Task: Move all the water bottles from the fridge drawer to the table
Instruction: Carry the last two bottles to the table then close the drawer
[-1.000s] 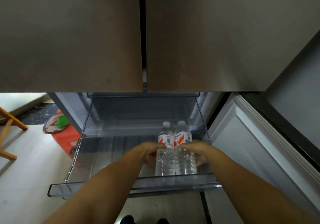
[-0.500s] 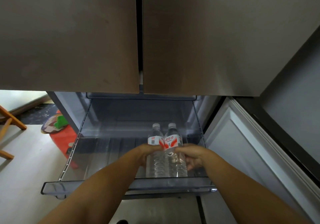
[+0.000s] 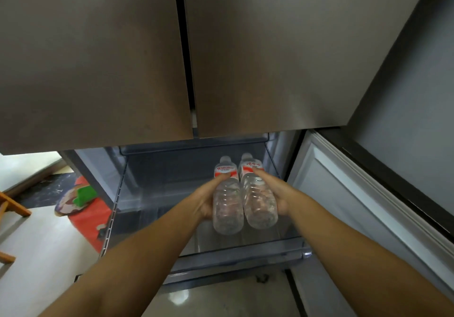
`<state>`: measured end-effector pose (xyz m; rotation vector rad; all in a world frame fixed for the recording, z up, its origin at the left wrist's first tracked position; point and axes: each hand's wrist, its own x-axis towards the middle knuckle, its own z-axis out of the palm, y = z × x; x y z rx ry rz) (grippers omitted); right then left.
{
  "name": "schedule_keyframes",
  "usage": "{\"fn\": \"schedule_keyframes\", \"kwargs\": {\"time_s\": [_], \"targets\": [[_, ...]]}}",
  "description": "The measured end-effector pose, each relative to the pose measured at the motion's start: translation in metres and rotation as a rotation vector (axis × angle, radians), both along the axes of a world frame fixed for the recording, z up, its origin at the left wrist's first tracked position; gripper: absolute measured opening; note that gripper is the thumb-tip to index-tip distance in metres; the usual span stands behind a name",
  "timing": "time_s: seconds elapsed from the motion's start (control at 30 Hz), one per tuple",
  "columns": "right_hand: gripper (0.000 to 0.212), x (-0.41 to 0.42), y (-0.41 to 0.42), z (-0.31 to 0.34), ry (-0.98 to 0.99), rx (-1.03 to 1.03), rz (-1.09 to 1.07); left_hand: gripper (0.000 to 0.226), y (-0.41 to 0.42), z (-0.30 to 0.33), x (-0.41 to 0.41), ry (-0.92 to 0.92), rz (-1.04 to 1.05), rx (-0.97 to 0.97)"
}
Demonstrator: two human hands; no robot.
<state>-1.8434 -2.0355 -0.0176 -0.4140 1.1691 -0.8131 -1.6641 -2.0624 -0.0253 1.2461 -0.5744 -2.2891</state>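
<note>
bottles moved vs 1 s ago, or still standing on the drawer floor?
Yes. Both water bottles have come up off the floor of the fridge drawer and tipped, bases toward the camera, held in the left hand and right hand.

Left hand (image 3: pixel 205 200), right hand (image 3: pixel 276 194): curled, gripping.

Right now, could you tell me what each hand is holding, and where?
Left hand grips one clear plastic water bottle mid-body; right hand grips the other bottle likewise.

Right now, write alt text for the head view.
Two hands, left hand and right hand, each grip a water bottle, left bottle and right bottle, side by side over an open clear fridge drawer, below two closed doors.
</note>
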Motion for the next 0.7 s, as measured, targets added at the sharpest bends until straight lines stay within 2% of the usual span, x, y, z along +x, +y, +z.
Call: {"fn": "schedule_keyframes", "kwargs": {"time_s": [0.17,0.33,0.4,0.5,0.6,0.7], "targets": [[0.061,0.005,0.032,0.021,-0.055,-0.024,-0.095,0.034,0.008,0.02,0.003,0.064,-0.148,-0.038],[0.066,0.017,0.089,0.04,-0.091,-0.133,-0.266,0.054,0.028,0.039,0.014,-0.006,-0.307,-0.2],[0.064,0.023,0.119,0.048,-0.02,-0.187,-0.345,0.049,0.041,0.047,0.017,-0.014,-0.363,-0.257],[0.055,0.035,0.169,0.054,0.221,-0.263,-0.483,0.034,0.066,0.056,0.01,0.019,-0.47,-0.446],[0.05,0.05,0.219,0.06,0.642,-0.304,-0.604,0.051,0.097,0.057,-0.005,-0.074,-0.548,-0.707],[0.06,0.058,0.272,0.057,0.947,-0.214,-0.714,0.054,0.138,0.055,-0.017,-0.195,-0.574,-0.914]]}}
